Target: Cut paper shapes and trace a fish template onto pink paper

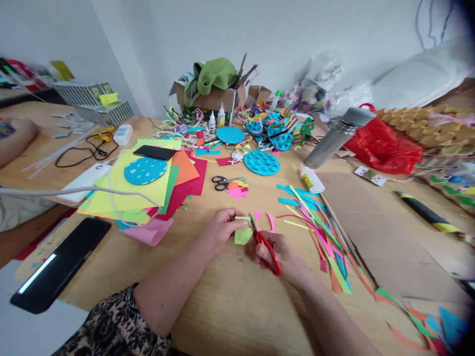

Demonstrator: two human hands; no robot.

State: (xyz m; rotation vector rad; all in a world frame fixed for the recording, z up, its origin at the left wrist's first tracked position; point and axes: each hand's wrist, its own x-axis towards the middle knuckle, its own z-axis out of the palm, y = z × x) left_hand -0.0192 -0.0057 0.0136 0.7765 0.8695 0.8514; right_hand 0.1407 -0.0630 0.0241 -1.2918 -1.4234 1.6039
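Between thumb and fingers, my left hand pinches a small piece of light green paper. My right hand grips red-handled scissors, whose blades meet the upper right edge of that paper. A pink paper offcut with a cut-out middle lies just behind the scissors. Farther back are small cut pieces of pink paper and a pair of black-handled scissors. To the right of my right hand lies a loose pile of coloured paper strips.
Coloured paper sheets and a dark phone lie on the left. A grey bottle, a glue bottle, cardboard and a cutter knife occupy the right. Another person's arm rests at far left.
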